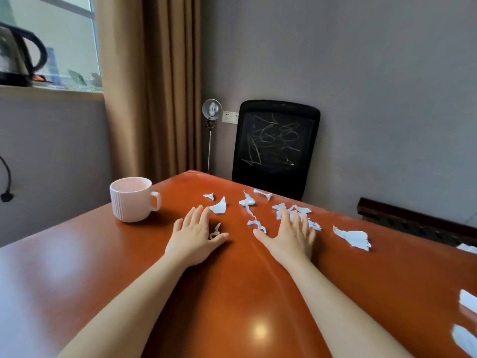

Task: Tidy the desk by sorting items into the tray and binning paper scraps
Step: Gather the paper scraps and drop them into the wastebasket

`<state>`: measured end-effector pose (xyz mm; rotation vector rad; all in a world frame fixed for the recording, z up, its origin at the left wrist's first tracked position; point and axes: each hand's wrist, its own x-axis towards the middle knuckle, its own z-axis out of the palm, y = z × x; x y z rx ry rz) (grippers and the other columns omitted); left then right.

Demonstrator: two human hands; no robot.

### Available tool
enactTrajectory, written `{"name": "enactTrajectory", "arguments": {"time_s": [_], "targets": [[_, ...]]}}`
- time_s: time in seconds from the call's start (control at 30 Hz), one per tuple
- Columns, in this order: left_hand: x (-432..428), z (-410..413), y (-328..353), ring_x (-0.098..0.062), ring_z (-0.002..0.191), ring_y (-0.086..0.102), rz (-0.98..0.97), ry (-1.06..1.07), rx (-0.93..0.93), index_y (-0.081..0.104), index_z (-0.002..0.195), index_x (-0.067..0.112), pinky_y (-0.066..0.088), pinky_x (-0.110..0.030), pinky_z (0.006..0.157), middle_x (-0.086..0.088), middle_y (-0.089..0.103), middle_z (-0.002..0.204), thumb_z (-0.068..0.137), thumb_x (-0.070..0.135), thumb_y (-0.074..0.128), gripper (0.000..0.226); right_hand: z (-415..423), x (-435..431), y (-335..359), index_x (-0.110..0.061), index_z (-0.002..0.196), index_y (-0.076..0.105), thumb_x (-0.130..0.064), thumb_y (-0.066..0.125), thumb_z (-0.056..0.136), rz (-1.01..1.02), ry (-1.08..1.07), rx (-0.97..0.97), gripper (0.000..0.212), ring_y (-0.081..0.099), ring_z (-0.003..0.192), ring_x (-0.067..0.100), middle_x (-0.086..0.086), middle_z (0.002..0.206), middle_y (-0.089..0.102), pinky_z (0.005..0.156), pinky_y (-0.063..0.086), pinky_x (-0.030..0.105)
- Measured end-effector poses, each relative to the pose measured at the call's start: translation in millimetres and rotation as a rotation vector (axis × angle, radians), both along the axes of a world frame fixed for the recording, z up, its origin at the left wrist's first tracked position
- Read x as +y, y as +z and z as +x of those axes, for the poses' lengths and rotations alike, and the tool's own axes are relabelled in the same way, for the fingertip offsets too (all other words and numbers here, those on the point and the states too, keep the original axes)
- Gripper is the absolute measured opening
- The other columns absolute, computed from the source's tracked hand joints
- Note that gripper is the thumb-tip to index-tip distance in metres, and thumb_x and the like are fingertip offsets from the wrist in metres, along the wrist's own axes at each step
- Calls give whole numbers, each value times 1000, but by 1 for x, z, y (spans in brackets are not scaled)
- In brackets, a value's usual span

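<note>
Several torn white paper scraps lie scattered over the far part of the red-brown desk point(232, 293). My left hand point(194, 236) lies flat on the desk with straight fingers, a small scrap point(215, 230) beside its thumb and a triangular scrap point(219, 206) just beyond its fingertips. My right hand point(291, 235) lies flat too, its fingers resting over a cluster of scraps point(296, 210). A thin twisted strip point(254, 218) runs between the two hands. A larger scrap point(355, 237) lies to the right. No tray or bin is in view.
A white ribbed mug point(131, 198) stands left of my left hand near the desk's far edge. More scraps point(467, 319) sit at the right border. A black office chair point(276, 146) stands behind the desk, with a floor lamp point(211, 109) and curtain beside it.
</note>
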<state>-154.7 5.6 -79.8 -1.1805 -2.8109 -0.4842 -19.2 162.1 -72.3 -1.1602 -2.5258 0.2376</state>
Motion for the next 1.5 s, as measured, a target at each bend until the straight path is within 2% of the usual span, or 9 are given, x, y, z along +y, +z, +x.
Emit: {"name": "enactTrajectory", "arguments": {"time_s": [0.27, 0.6, 0.87, 0.97, 1.1, 1.23, 1.33, 1.4, 1.5], "targets": [[54, -40, -1, -25, 148, -5, 1, 96, 27, -2, 151, 23, 4, -47, 118, -4, -6, 160, 82, 76, 28, 92, -32, 43, 0, -25, 151, -1, -85, 34, 72, 1, -61, -72, 106, -11, 146, 36, 13, 159, -7, 115, -4, 55], [97, -71, 0, -29, 146, 13, -7, -43, -7, 3, 148, 43, 13, -52, 115, 0, 4, 160, 78, 78, 27, 81, -51, 63, -3, -29, 151, 5, -88, 32, 69, -94, -2, -126, 105, 3, 146, 36, 12, 160, 5, 117, 5, 57], [108, -70, 2, -26, 146, 16, -28, -278, -20, 6, 144, 52, 11, -51, 115, 4, 9, 159, 90, 65, 25, 59, -46, 58, -1, -30, 138, 43, -63, 49, 85, -81, 232, 10, 62, 40, 134, 20, -5, 145, 44, 108, 36, 41], [118, -67, 2, -24, 145, 17, -22, -325, -27, 17, 143, 51, 11, -50, 115, 5, 13, 159, 93, 61, 26, 51, -46, 58, -3, -30, 130, 52, -53, 53, 88, -107, 272, 90, 48, 50, 124, 18, -5, 135, 54, 99, 47, 37], [124, -65, 2, -21, 143, 22, -26, -342, -35, 40, 136, 42, 13, -49, 115, 6, 22, 156, 95, 55, 31, 43, -47, 60, -4, -30, 124, 56, -45, 54, 90, -61, 313, 152, 38, 48, 122, 16, -7, 129, 56, 100, 40, 34], [120, -62, 3, -18, 141, 26, 6, -360, -57, 45, 132, 35, 17, -45, 114, 7, 28, 154, 97, 51, 31, 41, -45, 59, -1, -33, 132, 46, -63, 50, 84, 16, 229, 173, 57, 31, 135, 16, -6, 144, 40, 112, 21, 39], [116, -57, 4, -18, 137, 34, 45, -361, -79, 46, 132, 26, 22, -42, 112, 4, 37, 149, 99, 44, 32, 40, -46, 59, -2, -36, 145, 26, -76, 46, 76, -50, 219, 39, 82, 10, 146, 23, -2, 158, 17, 117, 9, 48], [115, -55, 6, -20, 129, 44, 69, -355, -99, 44, 131, 21, 31, -41, 110, 0, 47, 142, 100, 40, 32, 39, -48, 59, -2, -38, 148, 18, -81, 44, 72, -106, 242, -59, 91, 10, 147, 25, -1, 159, 13, 117, 11, 51], [114, -56, 6, -20, 101, 56, 119, -323, -104, 49, 111, 16, 46, -39, 94, -6, 59, 117, 100, 35, 35, 26, -47, 58, -2, -36, 144, 29, -78, 46, 75, -66, 277, -96, 83, 24, 143, 21, -4, 154, 29, 115, 21, 48]]}}
